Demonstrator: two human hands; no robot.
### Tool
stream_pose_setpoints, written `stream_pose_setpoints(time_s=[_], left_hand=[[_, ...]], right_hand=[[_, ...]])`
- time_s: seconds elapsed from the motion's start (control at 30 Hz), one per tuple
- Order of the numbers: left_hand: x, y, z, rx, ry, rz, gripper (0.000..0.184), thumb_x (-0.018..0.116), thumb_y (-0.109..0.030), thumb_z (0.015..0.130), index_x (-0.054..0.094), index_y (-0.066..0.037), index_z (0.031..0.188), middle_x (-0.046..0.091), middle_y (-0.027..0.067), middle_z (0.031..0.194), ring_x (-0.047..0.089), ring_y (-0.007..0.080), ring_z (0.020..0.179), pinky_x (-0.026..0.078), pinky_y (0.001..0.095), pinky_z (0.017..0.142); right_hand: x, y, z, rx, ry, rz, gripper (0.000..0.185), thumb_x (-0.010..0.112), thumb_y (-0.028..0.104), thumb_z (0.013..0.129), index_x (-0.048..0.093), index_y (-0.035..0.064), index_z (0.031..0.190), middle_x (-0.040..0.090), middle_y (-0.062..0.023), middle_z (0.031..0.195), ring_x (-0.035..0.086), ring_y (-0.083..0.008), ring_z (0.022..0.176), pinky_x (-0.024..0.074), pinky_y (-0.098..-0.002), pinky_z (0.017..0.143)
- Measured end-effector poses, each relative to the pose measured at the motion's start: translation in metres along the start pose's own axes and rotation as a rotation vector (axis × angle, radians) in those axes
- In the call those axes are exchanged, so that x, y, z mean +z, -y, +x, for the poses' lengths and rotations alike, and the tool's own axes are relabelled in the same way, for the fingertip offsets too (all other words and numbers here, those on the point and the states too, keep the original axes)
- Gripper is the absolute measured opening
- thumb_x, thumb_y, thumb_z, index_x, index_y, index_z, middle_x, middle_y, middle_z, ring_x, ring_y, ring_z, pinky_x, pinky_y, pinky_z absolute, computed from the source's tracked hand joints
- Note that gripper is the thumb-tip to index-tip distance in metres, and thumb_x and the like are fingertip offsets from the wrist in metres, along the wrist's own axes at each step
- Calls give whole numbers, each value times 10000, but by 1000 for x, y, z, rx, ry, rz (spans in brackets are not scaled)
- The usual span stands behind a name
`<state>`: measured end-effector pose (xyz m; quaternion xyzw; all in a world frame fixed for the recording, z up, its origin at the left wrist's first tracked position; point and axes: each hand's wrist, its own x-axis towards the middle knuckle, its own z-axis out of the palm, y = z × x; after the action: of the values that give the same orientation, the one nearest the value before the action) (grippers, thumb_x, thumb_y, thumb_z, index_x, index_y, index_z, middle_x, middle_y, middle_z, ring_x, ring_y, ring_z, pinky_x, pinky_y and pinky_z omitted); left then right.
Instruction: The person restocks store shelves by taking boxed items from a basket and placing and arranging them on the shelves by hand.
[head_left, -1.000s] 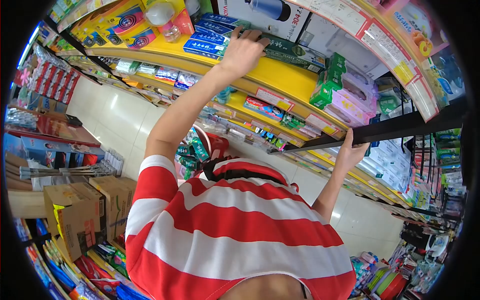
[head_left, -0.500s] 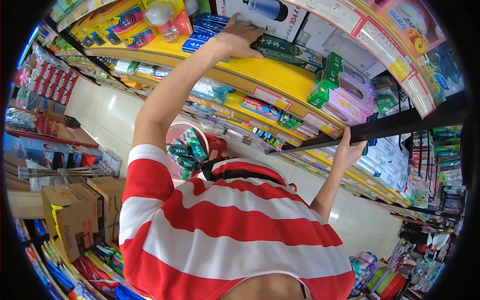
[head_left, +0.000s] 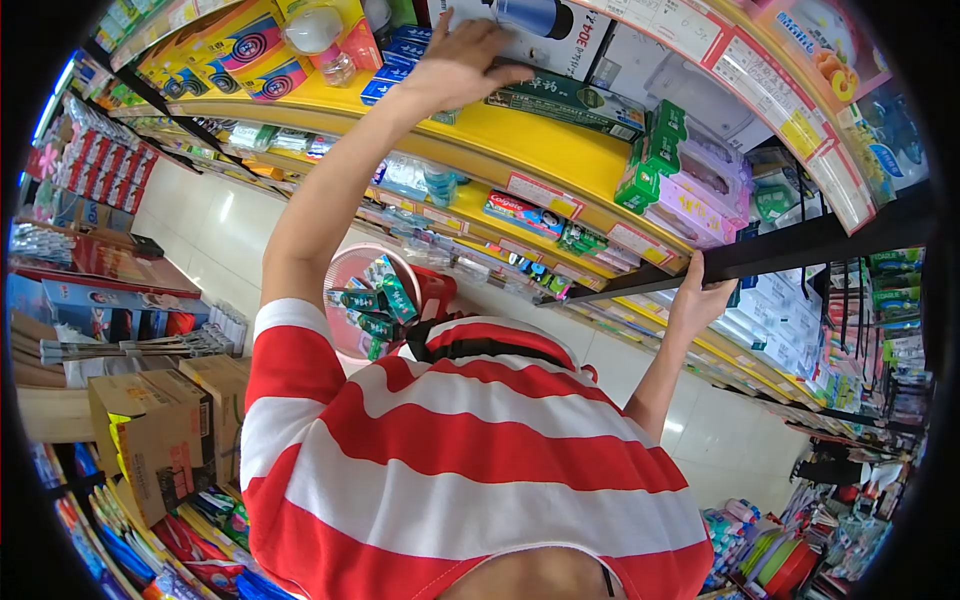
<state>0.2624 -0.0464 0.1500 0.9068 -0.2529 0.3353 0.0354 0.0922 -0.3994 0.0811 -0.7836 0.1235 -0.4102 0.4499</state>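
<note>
On the upper yellow shelf (head_left: pixel 540 142), my left hand (head_left: pixel 462 68) reaches over the left end of a long dark green toothpaste box (head_left: pixel 570 102). Its fingers are spread and slightly blurred, and the thumb lies along the box's upper edge. Just left of that hand are stacked blue toothpaste boxes (head_left: pixel 385 85). Behind it stands a white box with a blue flask picture (head_left: pixel 550 55). My right hand (head_left: pixel 690 305) grips the black shelf post (head_left: pixel 790 248) at its edge, with some fingers hidden.
A pink basket (head_left: pixel 345 345) holding several green boxes (head_left: pixel 395 295) is on the floor below my left arm. Green and pink packs (head_left: pixel 690 180) stand right on the shelf. Cardboard boxes (head_left: pixel 150 430) are at lower left. A Colgate box (head_left: pixel 522 214) lies one shelf down.
My left hand has shifted slightly left and up along the green toothpaste box, uncovering more of its top. My right hand stays at the post.
</note>
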Motion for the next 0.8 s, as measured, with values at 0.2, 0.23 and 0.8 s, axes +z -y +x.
stream_pose_setpoints(time_s=[0.2,0.23,0.8], left_hand=[[3,52,-2,-346,-6,94,539,485,-542,849,549,-86,1129,539,186,1129,506,360,1088,387,478,944],[8,56,-5,-383,56,115,537,474,-536,856,538,-90,1147,528,190,1150,497,365,1102,392,485,940],[28,67,-20,-386,18,70,469,529,-444,853,521,-76,1143,519,209,1083,489,425,1009,409,475,890]], right_hand=[[1,-2,0,-9,-3,25,334,668,122,811,518,-60,1046,610,-136,949,576,-180,815,449,-277,748],[2,-3,0,-11,-6,40,331,668,121,811,519,-60,1045,609,-136,953,575,-180,819,449,-278,748],[2,-2,0,1,-3,46,350,674,137,808,520,-53,1059,604,-127,952,573,-179,819,449,-281,761]])
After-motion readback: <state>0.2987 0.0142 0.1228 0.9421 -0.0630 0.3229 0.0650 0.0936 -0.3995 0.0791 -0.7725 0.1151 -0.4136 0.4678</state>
